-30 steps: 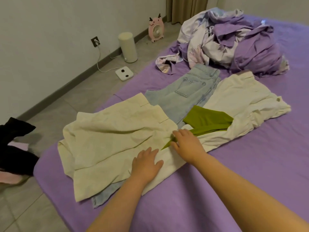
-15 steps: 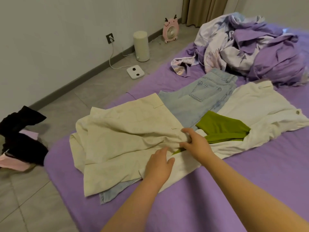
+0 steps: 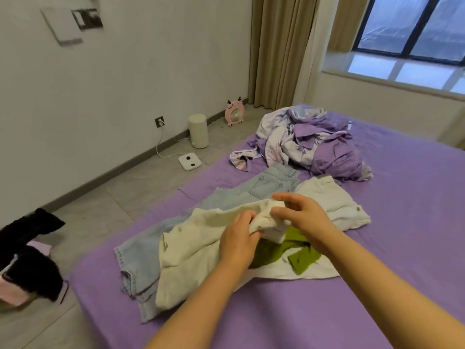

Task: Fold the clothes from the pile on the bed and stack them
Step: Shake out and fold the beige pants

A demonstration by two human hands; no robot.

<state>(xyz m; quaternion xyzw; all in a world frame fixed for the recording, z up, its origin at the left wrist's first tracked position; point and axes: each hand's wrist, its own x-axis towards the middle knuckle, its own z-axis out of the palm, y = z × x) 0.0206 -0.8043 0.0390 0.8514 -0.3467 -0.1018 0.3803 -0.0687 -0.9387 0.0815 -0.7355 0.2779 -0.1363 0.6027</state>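
Far left of the grip, on the floor: a heap of black clothes [image 3: 27, 250] with something pink beneath. Further along the floor, up by the wall: a socket [image 3: 159, 121] with a white cable, a cream cylinder [image 3: 198, 131], a white scale [image 3: 190, 161], a pink fan [image 3: 234, 113].

Just left of the grip and lying under it, on the purple bed [image 3: 377, 285]: pale jeans [image 3: 141, 258], spread flat, legs trailing toward the near edge, waistband and back pocket showing beyond the hands.

On top of the jeans: a cream garment [image 3: 191, 245], partly lifted and bunched at its upper edge. Left hand [image 3: 237, 244] curled into that bunched edge, fingers buried in the cloth, gripping it. Right hand [image 3: 305, 220] just beside the left and touching the same raised fold, thumb and forefinger pinching a corner of it, other fingers loosely spread above. Both hands close together, raised a little off the bed.

Directly beneath the grip: a green garment [image 3: 299, 255], crumpled, lying on white cloth. Right of and beyond the grip: a white garment [image 3: 334, 205] with a button near its far corner, flat on the bed, touching the jeans.

Well beyond the grip: a pile [image 3: 312, 142] of purple and floral fabric. Behind that, a tan curtain [image 3: 276, 49] and, far right, a window [image 3: 412, 28].
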